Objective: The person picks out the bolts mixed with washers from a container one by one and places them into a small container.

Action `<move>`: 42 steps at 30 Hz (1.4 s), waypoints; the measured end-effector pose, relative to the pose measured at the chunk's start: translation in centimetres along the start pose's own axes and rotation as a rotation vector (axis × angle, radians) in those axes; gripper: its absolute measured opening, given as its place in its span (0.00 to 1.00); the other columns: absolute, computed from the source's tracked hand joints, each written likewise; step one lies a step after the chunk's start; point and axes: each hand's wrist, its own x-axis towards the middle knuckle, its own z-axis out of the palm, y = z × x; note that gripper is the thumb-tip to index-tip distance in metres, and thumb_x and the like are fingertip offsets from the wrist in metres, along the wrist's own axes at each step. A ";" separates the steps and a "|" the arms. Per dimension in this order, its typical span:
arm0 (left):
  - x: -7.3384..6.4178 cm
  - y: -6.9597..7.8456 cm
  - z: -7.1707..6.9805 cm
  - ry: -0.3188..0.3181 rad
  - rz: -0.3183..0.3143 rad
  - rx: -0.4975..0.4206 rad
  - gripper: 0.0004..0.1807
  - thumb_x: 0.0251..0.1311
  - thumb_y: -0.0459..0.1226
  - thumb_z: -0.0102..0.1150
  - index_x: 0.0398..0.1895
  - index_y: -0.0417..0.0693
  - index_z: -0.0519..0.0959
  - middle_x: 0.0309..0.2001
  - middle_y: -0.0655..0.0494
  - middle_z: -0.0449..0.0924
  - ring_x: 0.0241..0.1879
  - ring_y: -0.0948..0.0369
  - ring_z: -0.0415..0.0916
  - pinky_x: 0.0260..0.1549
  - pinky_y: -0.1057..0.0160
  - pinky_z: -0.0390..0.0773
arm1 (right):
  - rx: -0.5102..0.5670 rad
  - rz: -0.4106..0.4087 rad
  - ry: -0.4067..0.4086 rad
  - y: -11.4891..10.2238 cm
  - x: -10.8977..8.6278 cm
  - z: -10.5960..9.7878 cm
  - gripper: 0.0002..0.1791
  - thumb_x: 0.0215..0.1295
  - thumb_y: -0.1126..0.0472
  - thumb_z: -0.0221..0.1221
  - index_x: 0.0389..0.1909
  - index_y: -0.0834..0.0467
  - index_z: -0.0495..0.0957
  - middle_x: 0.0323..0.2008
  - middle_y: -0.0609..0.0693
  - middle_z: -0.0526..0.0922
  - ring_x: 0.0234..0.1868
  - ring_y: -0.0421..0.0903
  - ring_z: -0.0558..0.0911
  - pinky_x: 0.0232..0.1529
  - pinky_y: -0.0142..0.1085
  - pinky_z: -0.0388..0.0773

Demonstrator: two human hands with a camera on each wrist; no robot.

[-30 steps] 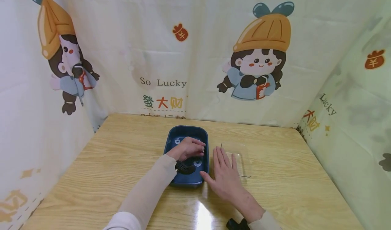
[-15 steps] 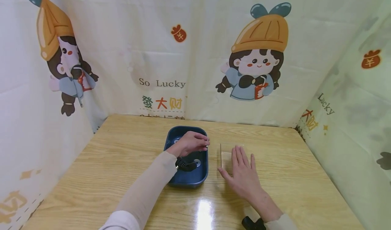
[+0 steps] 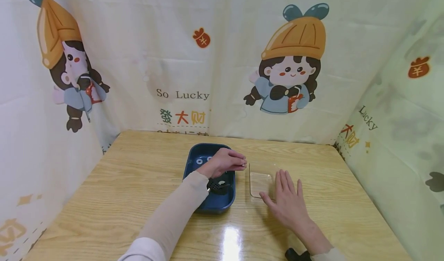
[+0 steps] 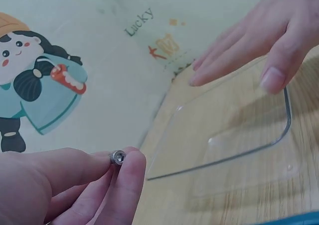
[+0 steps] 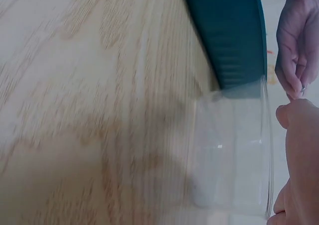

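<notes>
Between thumb and fingertips, my left hand [image 3: 227,162] pinches a small metal socket-head screw [image 4: 118,157]; its hex recess shows in the left wrist view. That hand is over the right edge of a dark blue box [image 3: 215,207], close to a clear container [image 3: 250,184]. Metal washers [image 3: 199,161] lie in the box, partly hidden by my left arm. My right hand [image 3: 289,203] is at the container's right side, fingers straight and thumb spread. In the left wrist view its thumb is near the rim; whether it touches, I cannot tell.
The box and the container stand side by side on a wooden table [image 3: 138,184]. A printed curtain [image 3: 229,60] hangs behind the table and along both sides. A black strap or device [image 3: 297,255] sits at my right wrist.
My left hand has lifted from inside the box and moved right with the screw. My right hand has slid right, from over the container to its right side.
</notes>
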 end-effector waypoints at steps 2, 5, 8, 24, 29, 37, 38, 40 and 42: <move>0.1 0.0 0.5 -0.006 0.002 0.008 0.15 0.54 0.29 0.57 0.46 0.37 0.76 0.45 0.38 0.78 0.43 0.51 0.79 0.45 0.56 0.78 | -0.003 0.004 -0.004 0.3 -0.1 0.1 0.50 0.58 0.28 0.36 0.67 0.66 0.47 0.69 0.60 0.46 0.70 0.56 0.45 0.65 0.61 0.39; 0.3 0.0 1.2 -0.010 0.001 0.018 0.14 0.54 0.29 0.56 0.46 0.37 0.76 0.45 0.38 0.78 0.43 0.51 0.80 0.46 0.55 0.77 | -0.003 0.010 -0.010 0.7 -0.2 0.2 0.50 0.58 0.28 0.35 0.67 0.66 0.47 0.69 0.60 0.46 0.70 0.56 0.44 0.65 0.61 0.38; 0.4 0.0 1.9 -0.022 -0.005 0.038 0.14 0.55 0.29 0.55 0.46 0.37 0.76 0.45 0.39 0.78 0.42 0.52 0.80 0.49 0.53 0.75 | 0.010 0.018 -0.017 0.8 -0.2 0.5 0.50 0.58 0.28 0.36 0.67 0.65 0.47 0.69 0.61 0.46 0.70 0.56 0.45 0.65 0.61 0.37; 2.3 -1.6 5.1 -0.027 -0.051 0.106 0.11 0.53 0.29 0.57 0.41 0.39 0.78 0.38 0.42 0.81 0.35 0.54 0.82 0.46 0.55 0.78 | 0.065 0.028 0.013 0.8 -0.2 1.8 0.49 0.60 0.31 0.39 0.67 0.67 0.47 0.69 0.62 0.48 0.69 0.58 0.47 0.65 0.61 0.43; 2.5 -1.9 5.9 0.016 -0.071 0.162 0.09 0.52 0.30 0.59 0.38 0.40 0.79 0.31 0.47 0.82 0.29 0.57 0.82 0.42 0.56 0.79 | 0.062 0.025 0.002 0.7 -0.2 1.9 0.49 0.59 0.30 0.38 0.67 0.67 0.47 0.69 0.62 0.48 0.69 0.58 0.47 0.65 0.61 0.43; 2.4 -2.1 7.9 0.013 -0.071 0.237 0.11 0.53 0.28 0.57 0.40 0.34 0.78 0.31 0.43 0.82 0.31 0.54 0.82 0.41 0.57 0.80 | 0.063 0.029 -0.008 0.7 -0.2 1.8 0.49 0.59 0.32 0.42 0.67 0.66 0.46 0.69 0.62 0.47 0.70 0.58 0.47 0.64 0.61 0.43; 2.4 -2.1 8.1 0.019 -0.075 0.250 0.11 0.53 0.28 0.57 0.41 0.34 0.78 0.31 0.43 0.82 0.31 0.53 0.82 0.41 0.57 0.80 | 0.061 0.029 -0.008 0.8 -0.2 1.8 0.49 0.59 0.31 0.41 0.67 0.66 0.46 0.69 0.62 0.47 0.70 0.58 0.47 0.64 0.61 0.43; 2.5 -2.2 8.6 0.038 -0.091 0.270 0.11 0.53 0.28 0.57 0.40 0.34 0.78 0.30 0.43 0.82 0.31 0.53 0.82 0.39 0.58 0.81 | 0.058 0.029 -0.008 0.8 -0.2 1.7 0.49 0.59 0.30 0.40 0.67 0.66 0.46 0.69 0.62 0.47 0.69 0.58 0.47 0.64 0.61 0.44; 2.6 -2.3 9.0 0.052 -0.111 0.280 0.11 0.53 0.28 0.57 0.41 0.35 0.78 0.30 0.43 0.82 0.31 0.53 0.82 0.40 0.58 0.81 | 0.058 0.029 -0.012 0.8 -0.3 1.7 0.50 0.59 0.29 0.38 0.67 0.66 0.46 0.69 0.61 0.47 0.69 0.58 0.47 0.64 0.61 0.44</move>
